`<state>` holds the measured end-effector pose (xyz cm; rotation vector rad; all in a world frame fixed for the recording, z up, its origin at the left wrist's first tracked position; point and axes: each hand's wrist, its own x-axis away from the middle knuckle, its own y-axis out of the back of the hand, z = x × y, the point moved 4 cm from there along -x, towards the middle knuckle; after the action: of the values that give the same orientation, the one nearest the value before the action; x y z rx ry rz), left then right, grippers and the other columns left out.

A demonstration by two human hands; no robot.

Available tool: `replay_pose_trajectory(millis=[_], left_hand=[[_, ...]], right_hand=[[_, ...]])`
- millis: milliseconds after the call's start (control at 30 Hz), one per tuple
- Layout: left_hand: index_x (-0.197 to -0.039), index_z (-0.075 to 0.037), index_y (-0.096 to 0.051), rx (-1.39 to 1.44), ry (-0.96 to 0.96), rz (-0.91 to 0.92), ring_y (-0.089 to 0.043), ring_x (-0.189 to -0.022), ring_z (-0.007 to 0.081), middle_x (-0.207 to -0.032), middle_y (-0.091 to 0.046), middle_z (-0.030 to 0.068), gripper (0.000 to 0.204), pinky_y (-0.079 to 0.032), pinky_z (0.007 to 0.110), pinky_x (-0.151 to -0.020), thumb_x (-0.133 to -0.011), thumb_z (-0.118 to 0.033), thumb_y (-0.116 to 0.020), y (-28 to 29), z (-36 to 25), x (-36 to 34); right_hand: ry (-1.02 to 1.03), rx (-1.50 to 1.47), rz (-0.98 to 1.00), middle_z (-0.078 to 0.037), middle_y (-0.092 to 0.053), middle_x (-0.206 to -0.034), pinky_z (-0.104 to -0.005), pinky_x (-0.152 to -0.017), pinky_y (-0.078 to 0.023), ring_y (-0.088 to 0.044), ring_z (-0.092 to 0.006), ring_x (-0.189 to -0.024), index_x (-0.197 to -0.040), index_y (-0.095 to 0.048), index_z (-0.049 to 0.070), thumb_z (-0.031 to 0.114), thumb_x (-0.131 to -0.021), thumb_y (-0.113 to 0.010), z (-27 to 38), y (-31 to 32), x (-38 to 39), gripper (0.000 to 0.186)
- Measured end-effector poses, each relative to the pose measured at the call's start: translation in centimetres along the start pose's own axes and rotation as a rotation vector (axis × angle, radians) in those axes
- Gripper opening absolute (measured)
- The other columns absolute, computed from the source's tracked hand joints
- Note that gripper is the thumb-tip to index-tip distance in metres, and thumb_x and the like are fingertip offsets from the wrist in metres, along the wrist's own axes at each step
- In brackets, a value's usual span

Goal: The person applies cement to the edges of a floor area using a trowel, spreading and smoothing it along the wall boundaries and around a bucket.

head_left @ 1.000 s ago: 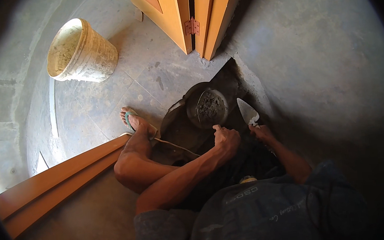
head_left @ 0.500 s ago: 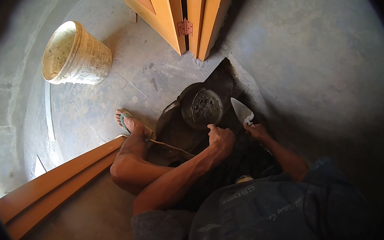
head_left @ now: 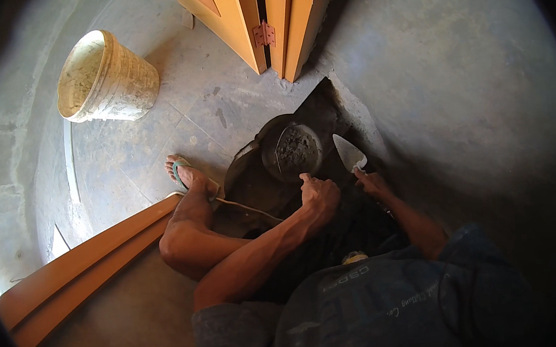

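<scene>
My right hand (head_left: 374,185) is closed round the handle end of a pointed trowel (head_left: 349,152). Its pale triangular blade is aimed away from me, just right of a round dark bucket (head_left: 268,163) holding lumpy grey mortar (head_left: 298,148). A thin wire handle curves over the bucket's left side. Just on the near side of the bucket is my left hand (head_left: 320,195), its fingers curled in and one digit raised toward the rim. Whatever lies in that grip is hidden, and whether it touches the rim I cannot tell.
A large whitish bucket (head_left: 126,87), stained with mortar, leans at the far left. An orange door and frame (head_left: 292,33) with a hinge stand ahead. Another orange frame piece (head_left: 94,265) is at left. My sandalled left foot (head_left: 189,174) rests beside a pale cord (head_left: 248,208).
The whole view has shifted slightly. My hands, the trowel and the mortar bucket keep nearly the same places relative to one another.
</scene>
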<state>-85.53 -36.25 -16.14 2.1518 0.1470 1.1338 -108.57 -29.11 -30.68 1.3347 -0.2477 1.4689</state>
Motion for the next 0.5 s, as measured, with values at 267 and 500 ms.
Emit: replay_pose_trajectory(millis=[267, 500], left_hand=[[-0.103, -0.005, -0.074, -0.036, -0.027, 0.011, -0.067, -0.097, 0.0381, -0.098, -0.072, 0.0174, 0.025, -0.033, 0.060, -0.101, -0.082, -0.015, -0.066, -0.5, -0.4, 0.6], [-0.098, -0.004, -0.073, -0.040, 0.008, 0.025, -0.069, -0.096, 0.0322, -0.095, -0.073, 0.0116, 0.030, -0.041, 0.054, -0.095, -0.074, -0.021, -0.074, -0.3, 0.0, 1.4]], right_hand=[[-0.023, -0.025, 0.015, -0.008, -0.061, -0.067, -0.0362, -0.065, -0.046, -0.060, -0.0211, -0.067, -0.093, -0.073, -0.001, 0.077, -0.085, -0.042, 1.0, -0.3, 0.9, 0.084], [-0.025, -0.030, 0.014, -0.008, -0.062, -0.067, -0.0368, -0.064, -0.046, -0.061, -0.0217, -0.067, -0.095, -0.073, 0.000, 0.076, -0.085, -0.044, 1.1, -0.6, 0.8, 0.081]])
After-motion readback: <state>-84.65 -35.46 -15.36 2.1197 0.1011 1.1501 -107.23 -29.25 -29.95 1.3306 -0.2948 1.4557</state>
